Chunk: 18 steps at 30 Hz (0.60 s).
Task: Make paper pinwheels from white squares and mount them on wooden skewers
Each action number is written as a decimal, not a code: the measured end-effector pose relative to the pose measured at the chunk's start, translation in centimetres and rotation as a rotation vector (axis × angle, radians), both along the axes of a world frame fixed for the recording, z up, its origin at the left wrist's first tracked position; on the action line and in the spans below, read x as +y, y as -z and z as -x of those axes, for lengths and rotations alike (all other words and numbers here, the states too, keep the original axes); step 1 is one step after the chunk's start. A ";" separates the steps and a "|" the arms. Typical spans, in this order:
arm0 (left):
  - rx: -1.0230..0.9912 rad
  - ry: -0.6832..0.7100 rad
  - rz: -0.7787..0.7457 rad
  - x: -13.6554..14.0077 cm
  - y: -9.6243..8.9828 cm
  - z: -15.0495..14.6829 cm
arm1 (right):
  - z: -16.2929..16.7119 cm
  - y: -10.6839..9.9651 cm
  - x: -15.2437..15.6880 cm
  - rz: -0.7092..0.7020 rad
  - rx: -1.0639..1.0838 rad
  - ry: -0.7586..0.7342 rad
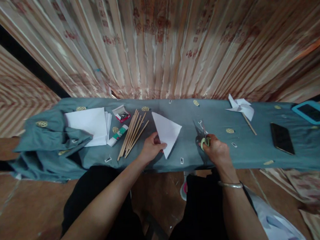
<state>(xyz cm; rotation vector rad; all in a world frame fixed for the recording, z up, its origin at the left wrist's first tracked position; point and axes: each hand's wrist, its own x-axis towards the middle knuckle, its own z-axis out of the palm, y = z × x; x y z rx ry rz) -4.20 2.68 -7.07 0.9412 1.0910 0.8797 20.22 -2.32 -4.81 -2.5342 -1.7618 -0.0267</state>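
A white sheet of paper folded into a triangle (168, 133) is pinched along its lower left edge by my left hand (152, 148), thumb on top. It is raised a little over the cloth. Over to the right, my right hand (216, 147) grips scissors (204, 142) by their light green handles. The blades point away from me, and a gap separates them from the paper. Left of my left hand lie several thin wooden sticks (132, 134) in a loose bundle.
A glue tube (117, 135), a small red-and-white box (121, 114) and stacked white paper (86, 125) lie at left. A paper pinwheel (241, 108) on a stick, a dark phone (282, 138) and a blue-framed tablet (313, 112) lie right. Corrugated curtain hangs behind the cloth-covered table (186, 109).
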 end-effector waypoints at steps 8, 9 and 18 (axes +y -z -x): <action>0.652 0.288 -0.363 0.0 -0.6 1.6 | -0.9 -0.1 -0.5 0.016 -0.123 0.025; 0.771 0.333 -0.441 -0.1 -1.0 2.0 | -1.0 -0.1 -0.6 0.034 -0.133 0.011; 1.032 0.466 -0.908 -0.9 -0.5 2.6 | -2.3 0.0 -1.5 -0.052 -0.088 0.001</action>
